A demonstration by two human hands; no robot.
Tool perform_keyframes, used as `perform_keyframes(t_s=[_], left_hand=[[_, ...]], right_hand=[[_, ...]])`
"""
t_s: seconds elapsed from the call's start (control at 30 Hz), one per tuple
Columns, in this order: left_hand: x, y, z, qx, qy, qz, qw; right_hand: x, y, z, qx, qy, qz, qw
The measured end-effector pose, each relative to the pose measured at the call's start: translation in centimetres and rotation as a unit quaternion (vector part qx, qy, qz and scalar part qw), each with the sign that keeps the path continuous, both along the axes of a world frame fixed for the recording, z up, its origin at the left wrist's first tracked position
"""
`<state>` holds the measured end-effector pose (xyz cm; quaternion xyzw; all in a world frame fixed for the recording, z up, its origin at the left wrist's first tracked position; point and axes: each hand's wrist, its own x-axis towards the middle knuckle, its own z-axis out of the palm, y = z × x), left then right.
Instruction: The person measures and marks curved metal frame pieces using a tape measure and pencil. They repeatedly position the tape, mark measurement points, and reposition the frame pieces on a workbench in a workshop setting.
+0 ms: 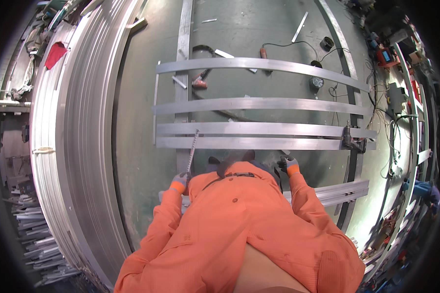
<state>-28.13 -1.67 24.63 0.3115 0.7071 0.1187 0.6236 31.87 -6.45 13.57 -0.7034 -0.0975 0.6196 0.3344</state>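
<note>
Running along the left side, a long stack of pale metal profiles (pixel 85 122) bends with the lens from near to far. To its right, a left rail (pixel 184 29) and a right rail (pixel 344 53) extend toward the far side. Four silvery bars (pixel 264 104) lie across them, the two nearest set close together. The person, in an orange jacket (pixel 239 210), is at the near side of these bars. A dark power drill (pixel 348 138) rests over the right part of the near pair. The left grip (pixel 182 178), gloved in grey with an orange cuff, is closed on the near end of a thin ridged strip (pixel 193 151), whose far end reaches over the near pair. The right grip (pixel 288 164), also gloved, hangs just short of the nearest bar, well left of the drill; whether its fingers are together or apart cannot be told.
</note>
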Motion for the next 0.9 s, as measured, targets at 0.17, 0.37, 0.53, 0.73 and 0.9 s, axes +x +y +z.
perform_keyframes(t_s=[0.17,0.37,0.53,0.73,0.9], left_hand=[[0.5,0.7,-1.4,0.053,0.134,-0.300,0.943],[-5.4,0.8,-7.1,0.061,-0.016,-0.283,0.957],[-5.5,2.2,-10.0,0.036,-0.069,-0.318,0.945],[-3.1,5.5,-8.9,-0.001,-0.047,-0.414,0.909],[2.8,8.4,-8.1,-0.015,-0.048,-0.448,0.893]], right_hand=[[-7.1,6.1,6.9,0.018,-0.146,0.131,0.980],[-10.3,6.0,9.6,0.025,-0.195,0.162,0.967],[-11.3,1.6,9.4,-0.019,-0.317,0.243,0.917],[-14.6,-1.6,13.5,-0.031,-0.354,0.200,0.913],[-13.4,-7.1,10.2,-0.069,-0.430,0.162,0.885]])
